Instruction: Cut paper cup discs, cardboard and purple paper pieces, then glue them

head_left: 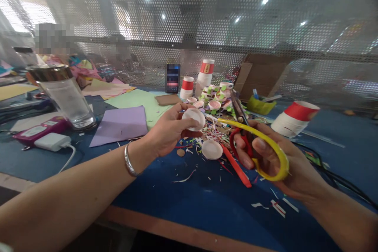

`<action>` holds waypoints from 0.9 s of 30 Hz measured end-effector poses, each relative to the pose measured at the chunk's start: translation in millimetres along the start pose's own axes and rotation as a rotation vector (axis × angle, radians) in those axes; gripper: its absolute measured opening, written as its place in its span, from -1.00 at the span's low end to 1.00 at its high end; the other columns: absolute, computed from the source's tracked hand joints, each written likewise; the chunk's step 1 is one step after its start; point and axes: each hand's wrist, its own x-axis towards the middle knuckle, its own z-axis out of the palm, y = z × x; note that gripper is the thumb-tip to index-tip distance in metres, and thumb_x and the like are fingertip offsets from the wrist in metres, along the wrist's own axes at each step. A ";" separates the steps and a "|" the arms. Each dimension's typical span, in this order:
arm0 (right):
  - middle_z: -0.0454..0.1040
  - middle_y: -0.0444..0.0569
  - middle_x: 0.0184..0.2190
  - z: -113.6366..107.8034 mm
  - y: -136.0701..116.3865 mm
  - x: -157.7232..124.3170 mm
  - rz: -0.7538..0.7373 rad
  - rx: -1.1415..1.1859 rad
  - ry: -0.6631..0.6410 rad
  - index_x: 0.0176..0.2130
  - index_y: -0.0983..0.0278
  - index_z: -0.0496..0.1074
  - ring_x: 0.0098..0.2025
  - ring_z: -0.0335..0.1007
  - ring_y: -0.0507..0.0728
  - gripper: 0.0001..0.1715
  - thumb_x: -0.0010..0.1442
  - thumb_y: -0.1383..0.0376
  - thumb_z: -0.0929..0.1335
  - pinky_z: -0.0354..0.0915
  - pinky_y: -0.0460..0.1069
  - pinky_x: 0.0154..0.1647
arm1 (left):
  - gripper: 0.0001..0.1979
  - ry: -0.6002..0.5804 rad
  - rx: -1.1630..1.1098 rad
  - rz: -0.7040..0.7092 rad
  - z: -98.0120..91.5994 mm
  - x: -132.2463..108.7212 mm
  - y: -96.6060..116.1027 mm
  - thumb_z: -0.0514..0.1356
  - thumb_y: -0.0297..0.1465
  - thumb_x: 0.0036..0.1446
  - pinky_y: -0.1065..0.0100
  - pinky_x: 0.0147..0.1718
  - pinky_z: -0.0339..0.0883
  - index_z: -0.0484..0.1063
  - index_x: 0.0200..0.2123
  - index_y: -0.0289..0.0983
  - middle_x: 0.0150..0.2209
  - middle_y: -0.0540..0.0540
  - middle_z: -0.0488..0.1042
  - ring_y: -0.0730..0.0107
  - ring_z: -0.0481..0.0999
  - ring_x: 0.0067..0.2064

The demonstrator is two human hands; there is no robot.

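My left hand (pixel 171 128) pinches a small round white cup bottom (pixel 194 119), thumb across its face. In my right hand (pixel 283 151) is a pair of scissors (pixel 241 120) with red handles, the blades pointing up and away. A curved yellow band (pixel 274 145) loops across that same hand, its thin end reaching toward the cup bottom; what it is I cannot tell. Beneath the hands, another white cup bottom (pixel 212 149) lies beside a flat red strip (pixel 237 168). Paper scraps (pixel 217 133) are heaped behind them.
Beyond the scraps stand stacked paper cups (pixel 203 80), a pile of small decorated cup pieces (pixel 218 96) and a phone (pixel 173 78). More cups (pixel 295 120) lean at right near black cables (pixel 336 177). Purple paper (pixel 119 125) and a glass bottle (pixel 65 98) are at left.
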 end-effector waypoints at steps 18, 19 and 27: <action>0.55 -0.12 -0.43 -4.0 -0.2 5.7 0.095 0.150 0.081 -0.03 0.17 0.42 -0.53 0.51 0.04 -0.42 0.09 -0.06 0.53 0.45 -0.13 -0.55 | -0.70 -0.018 0.002 -0.099 9.7 -8.2 -1.2 0.34 -0.59 0.03 0.42 -0.45 0.50 0.32 -0.22 -0.28 -0.30 -0.03 0.51 0.43 0.57 -0.36; 0.56 -0.11 -0.42 -4.7 1.5 5.6 0.075 0.145 0.091 -0.01 0.18 0.41 -0.49 0.54 0.04 -0.43 0.11 -0.04 0.52 0.48 -0.14 -0.47 | -0.71 -0.018 0.005 -0.101 10.2 -8.8 -1.1 0.33 -0.59 0.03 0.42 -0.45 0.50 0.32 -0.22 -0.28 -0.31 -0.02 0.51 0.43 0.57 -0.37; 0.59 -0.10 -0.36 7.4 2.2 6.4 0.086 0.118 0.015 -0.02 0.20 0.35 -0.39 0.59 0.02 -0.41 0.05 0.16 0.60 0.48 -0.18 -0.38 | -0.72 -0.299 0.155 -0.240 13.1 -15.9 -7.7 0.36 -0.29 0.09 0.51 -0.64 0.34 0.38 -0.20 -0.26 -0.34 -0.09 0.53 0.38 0.55 -0.40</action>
